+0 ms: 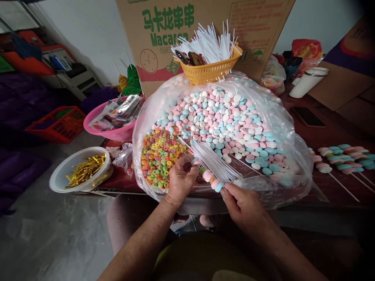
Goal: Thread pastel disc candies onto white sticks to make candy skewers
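A candy skewer point(211, 180) of pink, blue and orange pieces slants between my hands. My right hand point(243, 203) pinches it at its lower end, just below a blue marshmallow. At the upper end, the thumb and fingers of my left hand point(182, 178) are closed around a small pale marshmallow point(195, 160); whether it is on the stick I cannot tell. Behind the skewer lies a bundle of white sticks point(215, 160). Colourful gummy rings point(160, 154) are heaped left of it, and pink, white and blue marshmallows point(216, 117) spread beyond, all on a clear plastic bag point(297, 168).
An orange basket point(211, 72) of white sticks stands at the back before a cardboard box point(164, 43). To the left are a pink basket point(117, 133) of packets and a white bowl point(63, 171) of gold ties. Finished-looking skewers point(345, 158) and a phone point(308, 117) lie right.
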Demonstrator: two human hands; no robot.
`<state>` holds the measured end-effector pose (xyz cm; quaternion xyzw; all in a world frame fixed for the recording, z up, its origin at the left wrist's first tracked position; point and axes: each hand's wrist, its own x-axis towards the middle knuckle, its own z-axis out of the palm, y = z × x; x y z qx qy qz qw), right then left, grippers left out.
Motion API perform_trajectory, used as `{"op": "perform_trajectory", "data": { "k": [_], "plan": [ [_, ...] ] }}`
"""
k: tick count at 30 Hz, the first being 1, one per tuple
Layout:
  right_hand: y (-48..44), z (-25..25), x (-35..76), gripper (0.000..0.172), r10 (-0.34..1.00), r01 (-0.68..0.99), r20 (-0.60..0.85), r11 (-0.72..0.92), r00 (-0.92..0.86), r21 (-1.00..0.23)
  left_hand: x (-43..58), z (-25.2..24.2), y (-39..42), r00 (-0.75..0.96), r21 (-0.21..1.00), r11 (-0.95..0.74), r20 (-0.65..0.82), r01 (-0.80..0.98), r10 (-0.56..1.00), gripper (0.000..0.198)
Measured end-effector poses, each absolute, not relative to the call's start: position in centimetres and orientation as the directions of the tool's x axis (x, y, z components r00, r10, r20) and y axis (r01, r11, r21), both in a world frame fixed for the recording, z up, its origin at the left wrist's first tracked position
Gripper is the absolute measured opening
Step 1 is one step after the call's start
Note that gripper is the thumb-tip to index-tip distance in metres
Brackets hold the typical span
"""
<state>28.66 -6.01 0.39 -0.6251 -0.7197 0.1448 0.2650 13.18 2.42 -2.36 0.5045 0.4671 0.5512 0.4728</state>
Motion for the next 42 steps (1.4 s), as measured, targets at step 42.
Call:
{"op": "perform_trajectory", "data": {
  "k": [42],
  "plan": [
    [-4.4, -1.4, 26.4, 0.030, 0.998, 0.776, -0.040, 0.018, -0.055, -0.631, 12.7, -2.7, 1.5, 0.004, 0.993, -0.071, 0.071, 0.095, 0.997, 0.027]
  ]
}}
